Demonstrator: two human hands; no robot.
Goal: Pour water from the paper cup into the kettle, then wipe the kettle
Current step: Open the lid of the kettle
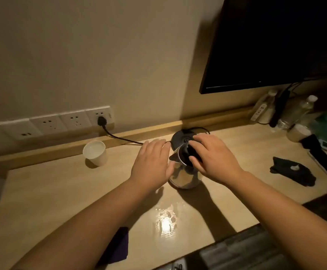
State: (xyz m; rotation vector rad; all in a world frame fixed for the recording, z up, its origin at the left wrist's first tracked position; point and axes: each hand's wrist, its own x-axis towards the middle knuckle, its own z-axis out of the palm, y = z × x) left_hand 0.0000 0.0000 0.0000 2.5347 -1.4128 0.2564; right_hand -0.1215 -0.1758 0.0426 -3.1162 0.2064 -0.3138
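A steel kettle stands on the wooden desk, in front of its round black base. My right hand lies over the kettle's top, fingers curled on its dark lid or handle. My left hand rests flat against the kettle's left side, by the spout, fingers apart. A white paper cup with water in it stands upright at the back left, apart from both hands. A dark purple cloth lies near the desk's front edge, partly hidden under my left forearm.
A black cord runs from the wall sockets to the base. A dark screen hangs at the upper right. Bottles, a black cloth item and other clutter fill the right end. A wet, shiny patch lies before the kettle.
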